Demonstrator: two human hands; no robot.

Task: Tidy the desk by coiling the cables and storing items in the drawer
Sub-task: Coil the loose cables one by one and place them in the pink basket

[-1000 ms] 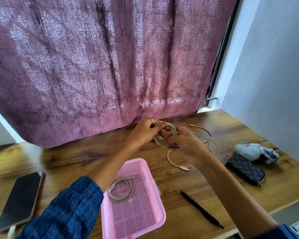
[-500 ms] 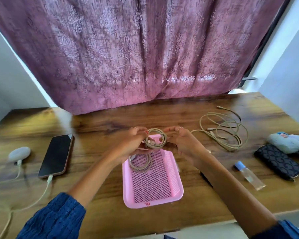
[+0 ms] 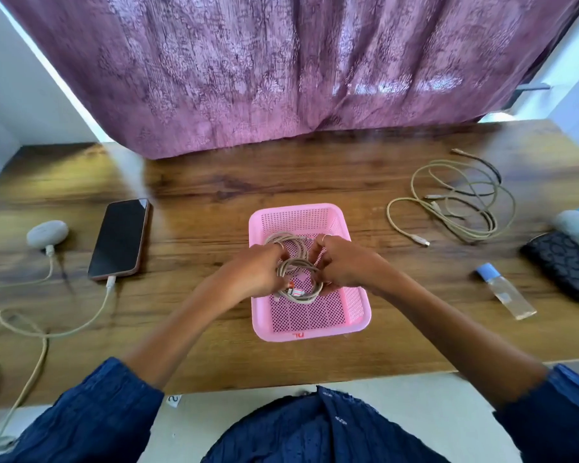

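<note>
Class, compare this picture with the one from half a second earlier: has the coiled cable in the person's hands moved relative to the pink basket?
Yes. The coiled cable, held by the left hand and right hand, has moved from the pink basket's far rim toward its middle.

Wooden desk [image 3: 214, 182], pink basket [image 3: 358, 315], phone [image 3: 119, 238], loose cables [image 3: 455, 202], pouch [image 3: 562, 265], small bottle [image 3: 505, 290]

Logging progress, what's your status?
Left hand and right hand both grip coiled beige cable over pink plastic mesh basket. Nothing blocking.
</note>
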